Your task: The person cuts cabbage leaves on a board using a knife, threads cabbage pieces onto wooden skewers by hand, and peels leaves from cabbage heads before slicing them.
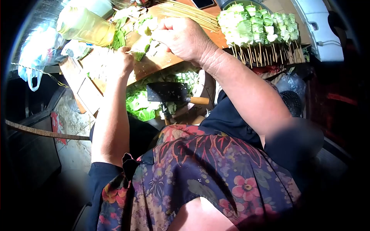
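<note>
Keep the patterned garment [192, 165] clear of the work. Farther out, note the cleaver [166, 92] above the leafy greens [140, 106], with wooden handle [199, 100] pointing right. Treat the blade as a likely cut hazard; look before lowering either forearm there.

Work over the wooden board [155, 63], not past the near edge, to avoid dropping pieces below. Left hand [122, 63]: fingers curled in, just beside the green leaf piece [140, 52]; impossible to tell a firm hold from light contact. Right hand [183, 38]: thumb and fingertips drawn inward; contents, if any, lost in the glare, so clamping likewise impossible to tell. Location of leaf piece: at the board, between both hands, nearer the left.

Support the leaf with the left fingers, using light pressure to prevent tearing or bruising. Guide with the right fingertips, keeping both thumbs out of line with any point.

Beyond, avoid knocking the jar [86, 29] of yellowish liquid, tilted close to the loose leaves. Leave undisturbed the loaded skewers [250, 27], stacked to the right with sticks toward the body. Keep the bare skewers [189, 15] parallel for easy pick-up, short of the phone [203, 3].
</note>
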Action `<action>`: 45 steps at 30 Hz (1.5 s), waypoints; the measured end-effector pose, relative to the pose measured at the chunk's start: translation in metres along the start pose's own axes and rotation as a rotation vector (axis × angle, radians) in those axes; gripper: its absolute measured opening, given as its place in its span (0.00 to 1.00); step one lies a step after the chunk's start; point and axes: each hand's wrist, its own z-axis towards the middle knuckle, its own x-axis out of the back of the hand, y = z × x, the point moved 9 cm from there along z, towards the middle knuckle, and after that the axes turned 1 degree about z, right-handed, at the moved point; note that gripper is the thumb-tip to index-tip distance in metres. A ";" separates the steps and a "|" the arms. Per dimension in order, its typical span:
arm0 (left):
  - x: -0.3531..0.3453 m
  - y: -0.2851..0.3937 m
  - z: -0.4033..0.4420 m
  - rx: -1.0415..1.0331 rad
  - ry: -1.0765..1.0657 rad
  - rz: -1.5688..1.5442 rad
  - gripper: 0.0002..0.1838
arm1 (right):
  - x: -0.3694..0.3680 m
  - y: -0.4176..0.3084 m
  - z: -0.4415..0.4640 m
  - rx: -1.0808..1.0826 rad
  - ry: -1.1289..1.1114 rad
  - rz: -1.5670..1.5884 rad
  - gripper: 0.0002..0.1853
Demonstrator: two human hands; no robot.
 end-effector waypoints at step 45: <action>0.063 -0.059 -0.011 0.297 0.169 -1.704 0.12 | -0.059 -0.020 -0.037 -0.120 -0.313 -0.262 0.10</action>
